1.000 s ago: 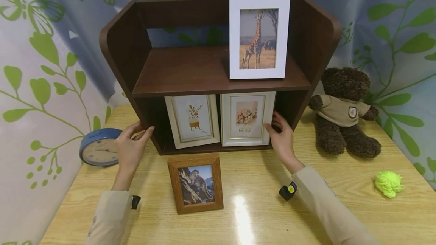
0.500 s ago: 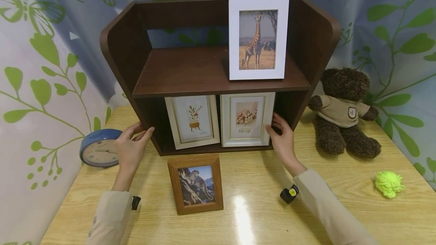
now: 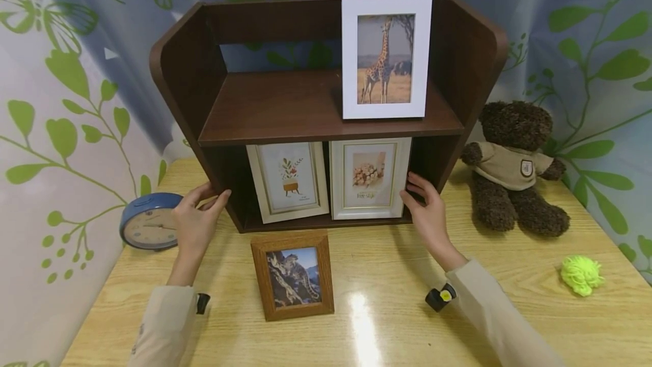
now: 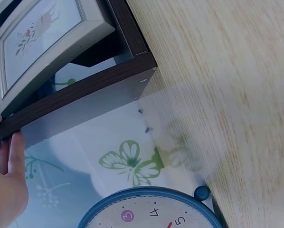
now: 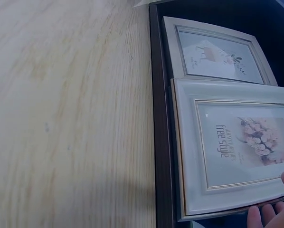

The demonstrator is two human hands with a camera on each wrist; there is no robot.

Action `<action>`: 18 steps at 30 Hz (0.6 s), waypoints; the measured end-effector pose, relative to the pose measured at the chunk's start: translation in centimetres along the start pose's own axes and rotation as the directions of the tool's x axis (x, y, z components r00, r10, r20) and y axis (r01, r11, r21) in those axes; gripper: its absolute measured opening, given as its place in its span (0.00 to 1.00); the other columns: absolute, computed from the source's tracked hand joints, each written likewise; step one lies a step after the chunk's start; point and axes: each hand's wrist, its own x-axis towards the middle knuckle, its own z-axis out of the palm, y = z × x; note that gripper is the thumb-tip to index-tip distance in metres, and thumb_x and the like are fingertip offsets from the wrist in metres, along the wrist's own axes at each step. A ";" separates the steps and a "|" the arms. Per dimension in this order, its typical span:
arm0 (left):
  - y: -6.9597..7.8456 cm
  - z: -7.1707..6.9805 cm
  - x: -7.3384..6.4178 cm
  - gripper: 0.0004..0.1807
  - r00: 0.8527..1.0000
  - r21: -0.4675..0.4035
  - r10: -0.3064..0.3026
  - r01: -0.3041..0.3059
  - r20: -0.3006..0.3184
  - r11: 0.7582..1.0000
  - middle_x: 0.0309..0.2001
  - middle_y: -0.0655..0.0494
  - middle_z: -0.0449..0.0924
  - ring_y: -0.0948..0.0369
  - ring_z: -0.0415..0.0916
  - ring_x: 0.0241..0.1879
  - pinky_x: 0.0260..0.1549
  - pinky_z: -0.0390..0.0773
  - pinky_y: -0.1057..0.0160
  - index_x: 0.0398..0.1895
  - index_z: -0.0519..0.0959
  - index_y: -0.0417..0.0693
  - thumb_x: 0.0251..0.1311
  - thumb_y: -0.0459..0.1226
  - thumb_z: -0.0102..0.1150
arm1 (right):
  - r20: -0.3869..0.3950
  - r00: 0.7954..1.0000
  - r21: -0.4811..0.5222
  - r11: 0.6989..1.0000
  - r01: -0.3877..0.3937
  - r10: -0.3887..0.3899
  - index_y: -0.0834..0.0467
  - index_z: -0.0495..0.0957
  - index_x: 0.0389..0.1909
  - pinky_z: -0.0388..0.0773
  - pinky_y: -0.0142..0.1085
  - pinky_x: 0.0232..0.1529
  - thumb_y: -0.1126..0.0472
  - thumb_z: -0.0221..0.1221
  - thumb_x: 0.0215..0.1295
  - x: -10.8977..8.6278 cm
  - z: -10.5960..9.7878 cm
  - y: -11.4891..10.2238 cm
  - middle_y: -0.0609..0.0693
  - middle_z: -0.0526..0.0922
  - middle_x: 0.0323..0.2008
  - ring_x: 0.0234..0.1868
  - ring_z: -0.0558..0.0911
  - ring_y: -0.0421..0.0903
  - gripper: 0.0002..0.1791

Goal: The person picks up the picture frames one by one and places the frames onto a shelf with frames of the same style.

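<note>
A dark brown two-tier shelf (image 3: 285, 103) stands on the table. My left hand (image 3: 196, 220) grips its left side panel near the bottom; the left wrist view has the thumb and fingers on opposite faces of the panel (image 4: 85, 88). In the lower compartment, a cream picture frame with a flower bouquet (image 3: 338, 180) stands at the right. Beside its right edge is my right hand (image 3: 430, 217), fingers loosely extended and fingertips right at the edge. Left of it leans a second cream frame with a potted plant print (image 3: 260, 186), slightly tilted.
A white giraffe frame (image 3: 351, 61) stands on the upper tier. In front of the shelf is a brown wooden leopard frame (image 3: 300, 316). A blue clock (image 3: 150, 225) lies left, a teddy bear (image 3: 514, 169) sits right, near a yellow-green yarn ball (image 3: 582, 275).
My right hand has drawn slightly right and down, its thumb coming off the front of the bouquet frame. The left hand and the frames stay in place.
</note>
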 end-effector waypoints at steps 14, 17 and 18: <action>0.3 -0.2 0.0 0.17 1.000 0.027 -0.020 0.019 0.023 0.999 0.43 0.38 0.81 0.79 0.74 0.38 0.37 0.77 0.84 0.46 0.80 0.30 0.54 0.30 0.67 | -0.031 0.999 -0.074 0.997 0.028 -0.031 0.63 0.72 0.57 0.69 0.23 0.43 0.61 0.55 0.69 -1.2 -1.8 -0.4 0.54 0.76 0.53 0.48 0.72 0.29 0.18; 0.4 -0.2 -0.1 0.16 0.999 0.030 -0.029 0.028 0.027 0.999 0.43 0.39 0.81 0.78 0.75 0.39 0.38 0.77 0.83 0.46 0.80 0.31 0.55 0.31 0.67 | -0.060 0.998 -0.069 0.997 0.033 -0.037 0.64 0.74 0.54 0.69 0.25 0.42 0.62 0.57 0.68 -1.4 -2.2 -0.6 0.45 0.78 0.46 0.45 0.73 0.28 0.16; 0.4 -0.2 -0.1 0.16 0.999 0.033 -0.031 0.030 0.027 0.999 0.43 0.39 0.81 0.78 0.75 0.39 0.38 0.77 0.83 0.46 0.80 0.31 0.55 0.32 0.67 | -0.065 0.997 -0.065 0.997 0.035 -0.039 0.64 0.74 0.53 0.69 0.25 0.41 0.62 0.57 0.68 -1.5 -2.4 -0.6 0.43 0.78 0.45 0.45 0.73 0.28 0.16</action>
